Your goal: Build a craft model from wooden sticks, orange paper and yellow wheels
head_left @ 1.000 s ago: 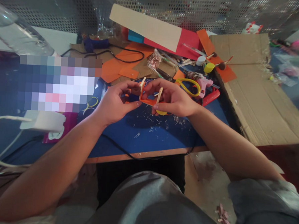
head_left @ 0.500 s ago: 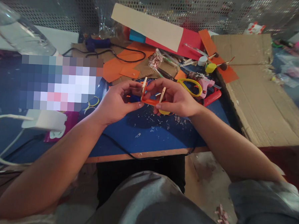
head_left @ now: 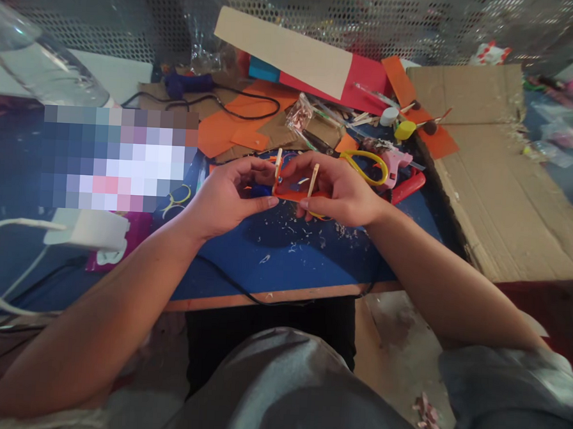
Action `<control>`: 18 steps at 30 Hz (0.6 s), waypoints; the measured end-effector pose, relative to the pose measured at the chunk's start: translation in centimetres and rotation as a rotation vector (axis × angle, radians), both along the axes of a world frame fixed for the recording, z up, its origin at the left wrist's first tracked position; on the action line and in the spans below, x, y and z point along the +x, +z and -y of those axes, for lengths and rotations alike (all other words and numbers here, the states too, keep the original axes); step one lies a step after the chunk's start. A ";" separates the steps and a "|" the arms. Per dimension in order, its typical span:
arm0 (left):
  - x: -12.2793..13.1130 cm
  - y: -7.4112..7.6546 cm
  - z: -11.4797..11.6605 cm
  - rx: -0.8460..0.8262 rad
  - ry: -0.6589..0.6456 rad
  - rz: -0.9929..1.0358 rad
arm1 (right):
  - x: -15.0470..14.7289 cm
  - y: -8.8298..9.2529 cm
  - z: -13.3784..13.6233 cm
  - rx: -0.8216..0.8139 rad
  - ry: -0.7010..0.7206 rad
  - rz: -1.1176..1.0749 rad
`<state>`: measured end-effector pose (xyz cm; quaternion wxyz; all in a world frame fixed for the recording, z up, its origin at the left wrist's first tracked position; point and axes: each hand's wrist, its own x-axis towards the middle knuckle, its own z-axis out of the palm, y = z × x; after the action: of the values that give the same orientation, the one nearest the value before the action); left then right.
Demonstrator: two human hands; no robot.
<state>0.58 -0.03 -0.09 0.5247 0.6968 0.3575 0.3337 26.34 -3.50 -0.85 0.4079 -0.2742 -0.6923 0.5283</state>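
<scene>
Two wooden sticks (head_left: 278, 163) upright on orange piece (head_left: 292, 194), frame centre. Pinched at its left end by left hand (head_left: 225, 195), right end by right hand (head_left: 345, 192), above blue table (head_left: 284, 259).

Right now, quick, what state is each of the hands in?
Left hand: closed, pinching the left end of the orange craft piece.
Right hand: closed, holding the same piece.

Pixelated patch (head_left: 119, 159) unreadable; bottle (head_left: 48, 74) cut by left edge; yellow bit (head_left: 315, 215) under right hand (head_left: 345, 192), perhaps cap.
</scene>
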 end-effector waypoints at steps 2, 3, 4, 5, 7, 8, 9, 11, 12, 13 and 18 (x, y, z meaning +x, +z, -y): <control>0.0 -0.1 -0.1 0.006 0.000 0.006 | 0.0 -0.1 0.0 0.020 -0.006 0.004; 0.0 -0.2 -0.1 0.009 -0.002 0.012 | 0.0 -0.2 0.0 0.025 -0.005 0.004; 0.0 -0.2 -0.1 0.012 -0.005 0.019 | 0.0 -0.2 -0.1 0.028 -0.003 0.002; 0.0 -0.2 -0.1 0.014 -0.007 0.024 | 0.0 -0.3 -0.1 0.028 -0.001 0.001; 0.0 -0.3 -0.1 0.015 -0.014 0.027 | -0.1 -0.3 -0.1 0.024 0.004 -0.004; 0.0 -0.3 -0.1 0.016 -0.015 0.027 | -0.1 -0.3 -0.1 0.022 0.007 -0.008; 0.1 -0.3 0.0 0.017 -0.014 0.027 | -0.1 -0.2 -0.1 0.022 0.010 -0.012; 0.2 -0.3 0.1 0.023 -0.003 0.032 | -0.2 -0.1 -0.1 0.029 0.015 -0.014; 0.2 -0.4 0.1 0.026 0.003 0.033 | -0.3 -0.1 0.0 0.035 0.014 -0.010; 0.3 -0.4 0.1 0.032 0.010 0.033 | -0.4 -0.1 0.0 0.041 0.012 -0.003; 0.6 -0.4 0.3 0.096 0.043 0.023 | -0.7 0.2 0.4 0.105 -0.017 0.053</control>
<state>1.23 -0.35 -0.52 0.4876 0.7092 0.3500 0.3699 25.61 -3.87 -0.68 0.4078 -0.2722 -0.7272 0.4804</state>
